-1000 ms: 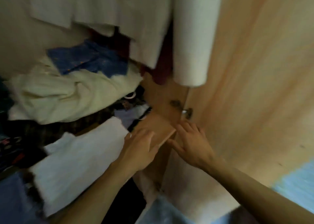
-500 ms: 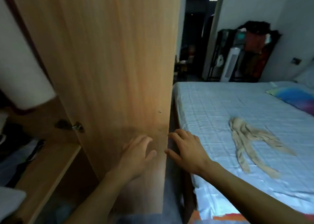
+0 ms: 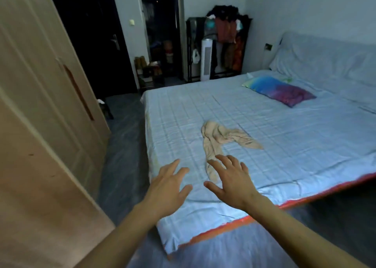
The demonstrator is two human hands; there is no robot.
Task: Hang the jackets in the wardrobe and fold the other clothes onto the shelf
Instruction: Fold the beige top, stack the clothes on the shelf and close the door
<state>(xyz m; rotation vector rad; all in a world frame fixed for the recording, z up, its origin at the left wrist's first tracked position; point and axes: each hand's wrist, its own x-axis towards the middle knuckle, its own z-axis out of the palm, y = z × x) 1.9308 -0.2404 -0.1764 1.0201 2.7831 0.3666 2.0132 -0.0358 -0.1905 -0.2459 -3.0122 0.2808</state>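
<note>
A bed (image 3: 284, 145) under a pale blue checked sheet fills the right side; the wooden wardrobe (image 3: 40, 125) stands at left. A beige garment (image 3: 219, 139) lies crumpled on the sheet. The right hand (image 3: 232, 183), fingers spread and empty, hovers over its near end; the left hand (image 3: 167, 188), likewise released, hovers beside it.

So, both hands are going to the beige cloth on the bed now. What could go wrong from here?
The beige garment is thin, long and twisted, so one end may trail and slip off the bed when lifted. The right hand overlaps only its near end; the left hand is beside it. The wardrobe door stands open close by and could get bumped on turning back.
</note>
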